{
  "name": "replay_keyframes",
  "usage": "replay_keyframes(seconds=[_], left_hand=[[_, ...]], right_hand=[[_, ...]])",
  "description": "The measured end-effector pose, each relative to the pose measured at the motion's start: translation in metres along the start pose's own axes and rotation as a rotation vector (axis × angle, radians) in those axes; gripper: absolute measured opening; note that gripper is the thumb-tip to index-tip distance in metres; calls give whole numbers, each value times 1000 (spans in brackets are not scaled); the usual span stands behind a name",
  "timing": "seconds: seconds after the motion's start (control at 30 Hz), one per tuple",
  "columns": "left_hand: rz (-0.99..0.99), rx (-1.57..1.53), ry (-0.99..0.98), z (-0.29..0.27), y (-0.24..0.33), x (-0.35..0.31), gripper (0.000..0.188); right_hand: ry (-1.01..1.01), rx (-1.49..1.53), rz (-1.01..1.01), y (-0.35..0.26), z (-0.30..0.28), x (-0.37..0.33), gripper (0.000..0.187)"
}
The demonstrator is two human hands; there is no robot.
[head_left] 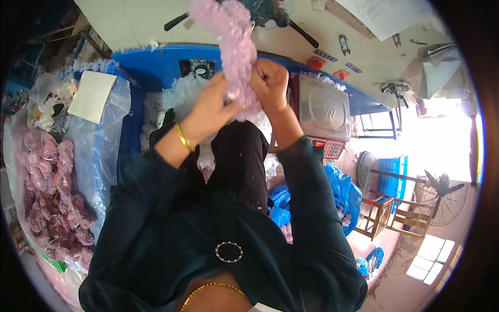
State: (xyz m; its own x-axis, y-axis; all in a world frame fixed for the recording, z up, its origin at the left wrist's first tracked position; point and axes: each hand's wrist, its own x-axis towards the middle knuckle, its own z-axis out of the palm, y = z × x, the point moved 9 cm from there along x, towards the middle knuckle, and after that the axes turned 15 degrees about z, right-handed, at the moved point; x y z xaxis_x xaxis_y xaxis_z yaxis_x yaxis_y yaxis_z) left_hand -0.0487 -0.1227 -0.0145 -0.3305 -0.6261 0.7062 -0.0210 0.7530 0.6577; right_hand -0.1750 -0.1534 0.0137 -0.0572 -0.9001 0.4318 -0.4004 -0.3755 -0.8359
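A long, fluffy pink plush piece hangs between my hands, its upper end bent to the left over the pale worktop. My left hand is closed on its lower part from the left side. My right hand grips the same piece from the right with curled fingers. Parts of the fingertips are hidden by the fluff, and whether a small tool is among them I cannot make out. Below my hands, white stuffing is heaped near my knees.
A clear bag of pink plush pieces stands at left, beside a notepad. On the worktop lie thread snips and a black-handled device. A scale, blue bag, wooden chair and fan are at right.
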Motion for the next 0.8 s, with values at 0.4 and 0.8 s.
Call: replay_keyframes(seconds=[0.4,0.8], left_hand=[[201,195,139,6,-1,3,30],[-160,-163,95,8,2,-22,28]], right_hand=[[39,-191,-141,1,-1,12,25],[7,-221,-24,-45,-3,-8,18]])
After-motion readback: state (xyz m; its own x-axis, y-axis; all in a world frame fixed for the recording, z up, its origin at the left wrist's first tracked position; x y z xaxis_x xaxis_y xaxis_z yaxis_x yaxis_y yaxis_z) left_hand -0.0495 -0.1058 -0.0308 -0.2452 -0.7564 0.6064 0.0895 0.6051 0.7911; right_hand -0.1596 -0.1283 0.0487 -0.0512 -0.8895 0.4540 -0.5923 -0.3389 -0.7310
